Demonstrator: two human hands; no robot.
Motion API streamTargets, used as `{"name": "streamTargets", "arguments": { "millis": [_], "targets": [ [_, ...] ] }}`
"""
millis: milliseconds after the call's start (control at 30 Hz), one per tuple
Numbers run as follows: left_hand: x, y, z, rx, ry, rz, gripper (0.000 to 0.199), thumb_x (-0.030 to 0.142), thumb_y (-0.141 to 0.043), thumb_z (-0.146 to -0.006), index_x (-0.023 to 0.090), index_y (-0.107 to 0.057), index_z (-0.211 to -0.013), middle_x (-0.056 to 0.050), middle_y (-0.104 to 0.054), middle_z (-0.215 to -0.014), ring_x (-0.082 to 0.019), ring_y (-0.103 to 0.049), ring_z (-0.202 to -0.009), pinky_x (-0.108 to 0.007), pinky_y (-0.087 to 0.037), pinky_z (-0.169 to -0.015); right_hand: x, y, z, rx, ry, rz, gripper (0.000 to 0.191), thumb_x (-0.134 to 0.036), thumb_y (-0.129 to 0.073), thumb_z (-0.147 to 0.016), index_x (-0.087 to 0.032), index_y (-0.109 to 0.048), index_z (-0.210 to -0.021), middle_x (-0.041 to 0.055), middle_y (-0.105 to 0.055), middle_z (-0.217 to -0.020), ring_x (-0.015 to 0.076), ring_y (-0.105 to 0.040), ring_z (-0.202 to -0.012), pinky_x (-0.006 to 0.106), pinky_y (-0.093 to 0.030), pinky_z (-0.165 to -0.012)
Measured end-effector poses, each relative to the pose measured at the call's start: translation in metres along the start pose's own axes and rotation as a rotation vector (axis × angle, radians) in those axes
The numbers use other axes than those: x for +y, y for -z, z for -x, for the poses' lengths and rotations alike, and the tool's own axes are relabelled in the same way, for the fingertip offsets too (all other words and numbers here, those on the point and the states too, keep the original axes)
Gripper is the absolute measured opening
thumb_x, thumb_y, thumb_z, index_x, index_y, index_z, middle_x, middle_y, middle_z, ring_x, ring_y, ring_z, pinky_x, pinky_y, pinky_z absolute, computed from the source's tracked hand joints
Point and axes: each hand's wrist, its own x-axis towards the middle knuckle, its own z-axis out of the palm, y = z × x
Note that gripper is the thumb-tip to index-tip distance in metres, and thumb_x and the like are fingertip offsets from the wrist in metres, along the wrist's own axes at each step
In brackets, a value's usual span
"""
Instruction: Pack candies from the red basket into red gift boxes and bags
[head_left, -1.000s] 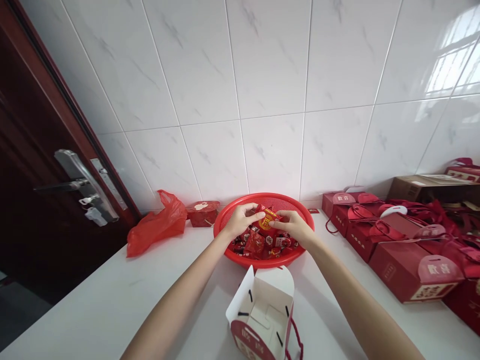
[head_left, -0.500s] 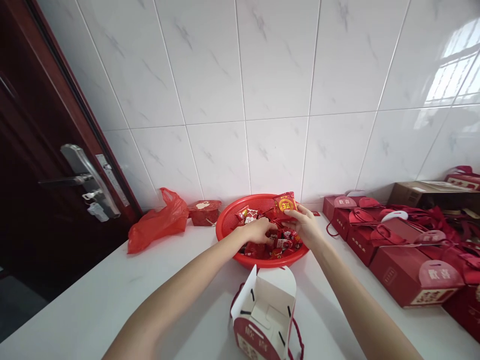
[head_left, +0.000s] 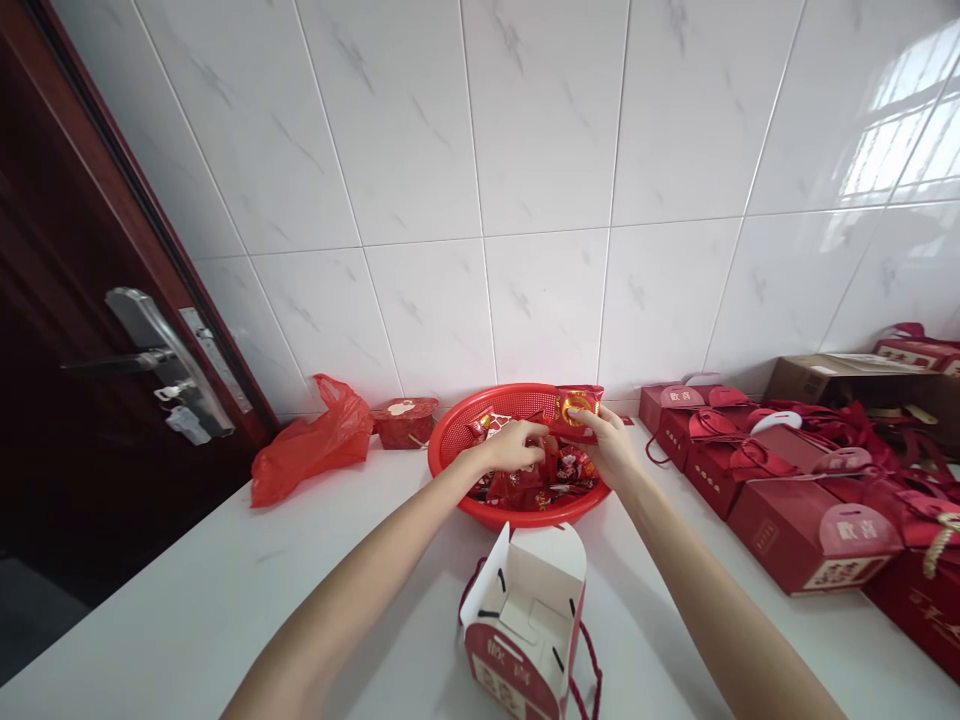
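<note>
A red plastic basket [head_left: 448, 450] stands near the wall, filled with red-wrapped sweets and snacks [head_left: 517, 488]. Over its right side my right hand [head_left: 611, 445] grips a red snack packet [head_left: 576, 412] with a gold emblem, thumb across its front. My left hand [head_left: 516, 446] is in the middle of the basket, its fingers bent together among the wrappers. What those fingers hold, if anything, is hidden. Just in front of the basket, an open red and white gift box [head_left: 517, 650] shows its bare white inside, with a dark red cord at its sides.
Several red gift boxes [head_left: 810, 530] stand in rows on the right, beside an open cardboard box [head_left: 817, 375]. A red plastic bag [head_left: 315, 450] and a small red box [head_left: 406, 423] lie left of the basket. A dark door [head_left: 82, 250] borders the white table [head_left: 300, 560].
My left hand has lifted slightly among the wrappers. The packet in my right hand has tilted, with the thumb now over its emblem. The view has shifted slightly.
</note>
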Motion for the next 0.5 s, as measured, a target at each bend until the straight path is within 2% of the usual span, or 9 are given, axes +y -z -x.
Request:
{"name": "streamTargets", "arguments": {
  "millis": [67, 133, 233, 400, 500],
  "targets": [
    [0.004, -0.006, -0.002, -0.133, -0.045, -0.031, 0.026, 0.011, -0.056, -0.073, 0.022, -0.077, -0.083, -0.001, -0.075, -0.082, -0.017, -0.063, -0.07, -0.025, -0.046, -0.066, 0.0, 0.0, 0.0, -0.004, 0.003, 0.007, 0.031, -0.034, -0.084, -0.056, -0.021, -0.064, -0.076, 0.0028, -0.074, -0.083, 0.0258, -0.07, -0.085, 0.035, -0.056, -0.07],
    [0.005, -0.013, -0.003, -0.247, -0.092, -0.078, 0.019, 0.017, -0.062, -0.077, 0.024, -0.079, -0.081, 0.0, -0.075, -0.078, -0.016, -0.061, -0.064, -0.025, -0.044, -0.062, 0.0, -0.001, 0.001, 0.007, 0.001, 0.013, 0.031, -0.033, -0.084, -0.056, -0.021, -0.064, -0.076, 0.0024, -0.074, -0.081, 0.025, -0.069, -0.083, 0.034, -0.055, -0.068],
    [0.004, -0.023, -0.005, -0.345, -0.101, -0.12, 0.014, 0.031, -0.067, -0.081, 0.026, -0.08, -0.081, 0.0, -0.071, -0.068, -0.016, -0.057, -0.056, -0.025, -0.039, -0.055, -0.001, -0.001, 0.002, 0.015, -0.003, 0.012, 0.03, -0.032, -0.084, -0.056, -0.021, -0.063, -0.075, 0.0008, -0.071, -0.077, 0.0231, -0.068, -0.077, 0.032, -0.053, -0.064],
    [-0.002, -0.018, -0.002, -0.331, -0.038, -0.121, 0.015, 0.032, -0.066, -0.082, 0.024, -0.076, -0.075, -0.001, -0.074, -0.074, -0.017, -0.058, -0.06, -0.026, -0.041, -0.061, -0.001, -0.002, 0.003, 0.012, 0.001, 0.018, 0.029, -0.032, -0.084, -0.056, -0.021, -0.065, -0.075, 0.0008, -0.071, -0.075, 0.0228, -0.068, -0.075, 0.032, -0.051, -0.063],
    [-0.004, -0.005, 0.003, -0.182, -0.008, 0.0, 0.035, 0.048, -0.06, -0.087, 0.02, -0.068, -0.068, -0.001, -0.067, -0.065, -0.016, -0.055, -0.058, -0.026, -0.039, -0.057, -0.001, -0.003, 0.003, 0.017, 0.002, 0.007, 0.029, -0.033, -0.084, -0.055, -0.021, -0.066, -0.074, 0.0018, -0.073, -0.075, 0.0239, -0.068, -0.076, 0.034, -0.053, -0.067]
  ]
}}
